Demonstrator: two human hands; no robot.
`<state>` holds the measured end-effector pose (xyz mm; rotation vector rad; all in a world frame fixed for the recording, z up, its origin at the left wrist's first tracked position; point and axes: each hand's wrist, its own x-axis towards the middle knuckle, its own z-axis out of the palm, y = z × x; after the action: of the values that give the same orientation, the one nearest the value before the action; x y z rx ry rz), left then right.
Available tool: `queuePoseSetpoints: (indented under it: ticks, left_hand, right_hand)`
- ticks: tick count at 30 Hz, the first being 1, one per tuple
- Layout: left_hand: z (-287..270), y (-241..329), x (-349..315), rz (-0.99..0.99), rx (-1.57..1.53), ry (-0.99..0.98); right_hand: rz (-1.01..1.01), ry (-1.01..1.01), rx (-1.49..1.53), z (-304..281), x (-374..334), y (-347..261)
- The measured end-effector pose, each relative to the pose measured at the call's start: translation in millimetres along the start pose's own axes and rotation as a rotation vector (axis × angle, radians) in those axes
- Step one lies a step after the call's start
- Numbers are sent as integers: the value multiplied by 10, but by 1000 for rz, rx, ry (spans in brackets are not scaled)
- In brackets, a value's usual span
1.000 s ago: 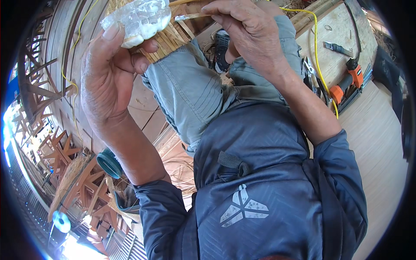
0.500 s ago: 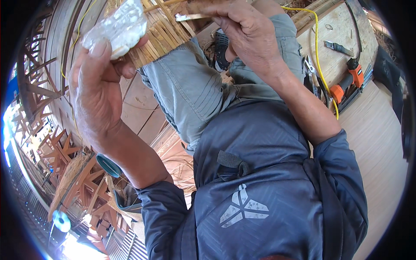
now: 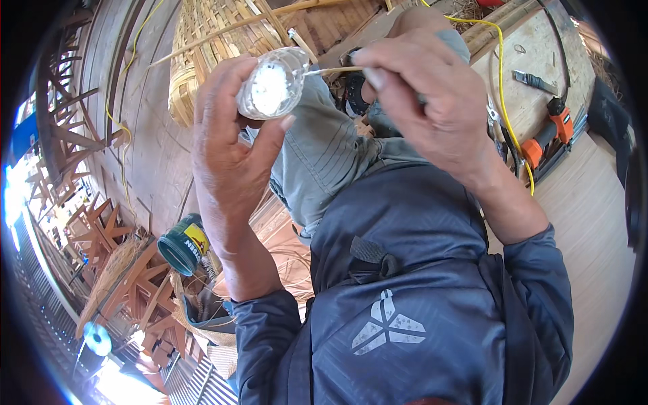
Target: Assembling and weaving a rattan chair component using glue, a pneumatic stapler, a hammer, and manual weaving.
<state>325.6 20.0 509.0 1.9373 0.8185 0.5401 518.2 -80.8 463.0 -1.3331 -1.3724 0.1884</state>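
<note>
My left hand (image 3: 233, 152) is wrapped round a clear plastic cup (image 3: 297, 62) of white paste, tilted so that its mouth faces me. In my right hand (image 3: 439, 101), a thin wooden stick (image 3: 334, 70) is pinched between thumb and fingers. The stick's far end meets the cup's right rim; whether it dips into the paste cannot be made out. Beyond the cup lies a woven bamboo piece (image 3: 209, 44), basket-like, with a long bamboo strip (image 3: 202, 45) across it. A white smear marks a slat (image 3: 305, 46) on its right side.
At the right, an orange-and-black power tool (image 3: 550, 135), a yellow cord (image 3: 501, 74), pliers (image 3: 493, 111) and a dark-handled blade (image 3: 533, 82) lie on boards. A green can (image 3: 177, 251) stands left of my left forearm. Star-shaped wooden pieces (image 3: 94, 226) pile up farther left.
My left hand has moved right and down, turning the cup's mouth toward me. My right hand has come down and right, its stick now at the cup's rim. More of the woven piece shows.
</note>
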Motion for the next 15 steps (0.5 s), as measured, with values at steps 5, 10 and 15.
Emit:
queuePoseSetpoints:
  ticks: [5,10,15]
  left_hand:
    - [85,53,16,62,360,-37]
    - [179,79,26,56,359,-53]
    - [211,4,17,88,275,34]
  right_hand:
    - [-29,-24,-180,184,4,26]
    - [-51,-123,-241,207,92,-13]
    - [-12,-272,-183,135,84,-36]
